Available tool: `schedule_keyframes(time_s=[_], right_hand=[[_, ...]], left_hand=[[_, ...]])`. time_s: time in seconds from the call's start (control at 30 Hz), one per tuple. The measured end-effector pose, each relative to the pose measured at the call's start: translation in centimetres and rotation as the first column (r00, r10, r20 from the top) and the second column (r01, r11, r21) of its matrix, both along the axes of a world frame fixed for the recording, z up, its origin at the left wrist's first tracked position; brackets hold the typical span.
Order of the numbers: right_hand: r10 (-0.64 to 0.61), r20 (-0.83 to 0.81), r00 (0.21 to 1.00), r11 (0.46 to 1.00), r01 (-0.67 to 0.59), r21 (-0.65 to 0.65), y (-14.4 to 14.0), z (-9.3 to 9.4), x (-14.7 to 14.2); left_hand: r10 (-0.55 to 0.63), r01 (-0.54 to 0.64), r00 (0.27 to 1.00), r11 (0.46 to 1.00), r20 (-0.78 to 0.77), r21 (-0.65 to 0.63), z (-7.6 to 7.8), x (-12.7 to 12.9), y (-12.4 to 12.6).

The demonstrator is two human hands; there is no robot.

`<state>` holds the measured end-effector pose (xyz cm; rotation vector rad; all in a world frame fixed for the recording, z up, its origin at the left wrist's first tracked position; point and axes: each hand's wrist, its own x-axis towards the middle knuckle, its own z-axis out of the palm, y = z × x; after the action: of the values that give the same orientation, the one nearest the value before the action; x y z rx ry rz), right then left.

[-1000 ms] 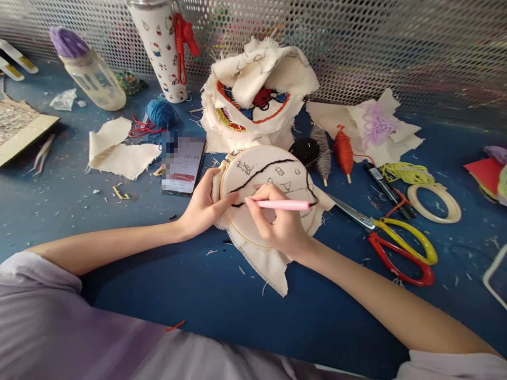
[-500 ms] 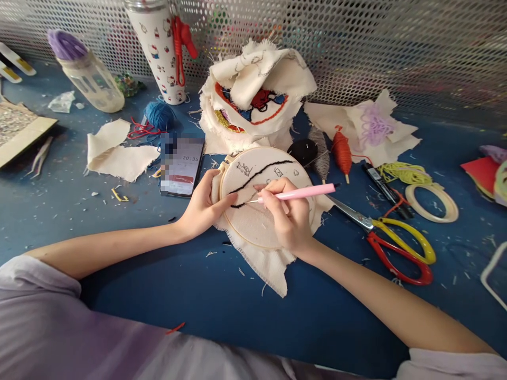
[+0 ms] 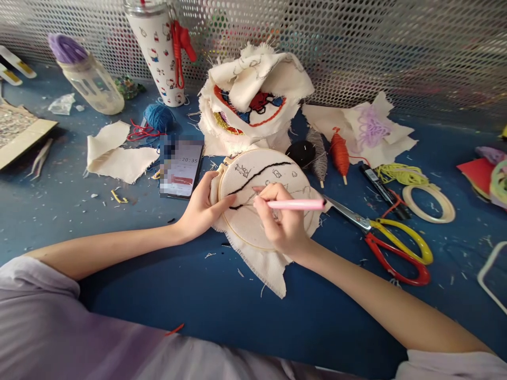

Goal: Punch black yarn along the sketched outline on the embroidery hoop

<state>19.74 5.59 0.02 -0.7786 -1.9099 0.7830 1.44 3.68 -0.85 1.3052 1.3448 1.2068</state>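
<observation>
My left hand grips the left rim of a round embroidery hoop, its thumb lying on the stretched white cloth. My right hand is closed around a pink punch needle like a pen, over the middle of the hoop. The needle's tip meets the cloth near the end of a short black yarn line; whether it has gone through I cannot tell. A longer black yarn line curves above, among small pencil drawings. Loose cloth hangs below the hoop.
Scissors, a black marker and a wooden ring lie right. Orange yarn, grey yarn and black yarn sit behind. A phone lies left. Behind stand embroidered cloths and a tumbler.
My right hand has shifted slightly, and the punch needle's pink handle has moved left and lies more level. Less of its metal shaft shows now. My left hand keeps its hold.
</observation>
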Motion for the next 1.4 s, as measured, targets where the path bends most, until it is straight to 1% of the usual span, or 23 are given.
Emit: schedule_keyframes(time_s=[0.07,0.13,0.23,0.4,0.6,0.67,0.77,0.83,0.97,1.03,1.17,1.4], right_hand=[[0.031,0.086,0.996,0.994,-0.039,0.099,-0.12,-0.05,-0.03],[0.034,0.123,0.992,0.989,-0.052,0.141,-0.16,-0.08,-0.04],[0.035,0.111,0.993,0.993,-0.047,0.106,-0.09,-0.07,-0.06],[0.014,0.071,0.997,0.999,-0.017,0.050,-0.04,-0.14,-0.08],[0.005,0.044,0.999,1.000,-0.006,0.019,0.04,-0.08,-0.10],[0.014,0.066,0.998,1.000,-0.016,0.026,0.12,0.11,-0.22],[0.037,0.169,0.985,0.995,-0.052,0.083,0.19,0.44,-0.45],[0.048,0.190,0.981,0.995,-0.064,0.078,0.17,0.56,-0.51],[0.051,0.030,0.998,0.996,-0.048,-0.081,0.10,0.48,-0.24],[0.026,-0.035,0.999,0.991,-0.031,-0.130,0.10,0.37,-0.05],[-0.028,-0.108,0.994,0.987,0.011,-0.159,0.13,0.24,0.13],[-0.016,-0.169,0.985,0.984,-0.015,-0.179,0.16,0.09,0.12]], left_hand=[[0.007,-0.007,1.000,1.000,-0.007,0.023,0.02,0.00,-0.05],[0.010,-0.010,1.000,0.999,-0.012,0.038,0.10,0.02,-0.08],[0.005,-0.004,1.000,1.000,-0.011,0.026,0.28,0.07,-0.07],[-0.014,0.015,0.999,1.000,0.039,-0.026,0.25,0.11,-0.02],[-0.018,0.019,0.999,0.999,0.040,-0.025,0.20,0.14,-0.07],[-0.023,0.023,0.999,1.000,0.029,-0.005,0.27,0.12,-0.14],[-0.022,0.023,1.000,0.998,-0.020,0.051,0.31,0.05,-0.23],[-0.019,0.022,0.999,0.997,-0.042,0.077,0.28,0.02,-0.25],[-0.009,0.013,0.999,0.997,-0.051,0.074,0.17,0.02,-0.19],[-0.006,0.009,0.999,0.998,-0.047,0.070,0.10,0.00,-0.17],[-0.037,0.038,0.999,0.998,-0.026,0.053,-0.10,-0.10,-0.18],[-0.040,0.041,0.998,0.999,-0.043,0.020,-0.04,-0.12,-0.12]])
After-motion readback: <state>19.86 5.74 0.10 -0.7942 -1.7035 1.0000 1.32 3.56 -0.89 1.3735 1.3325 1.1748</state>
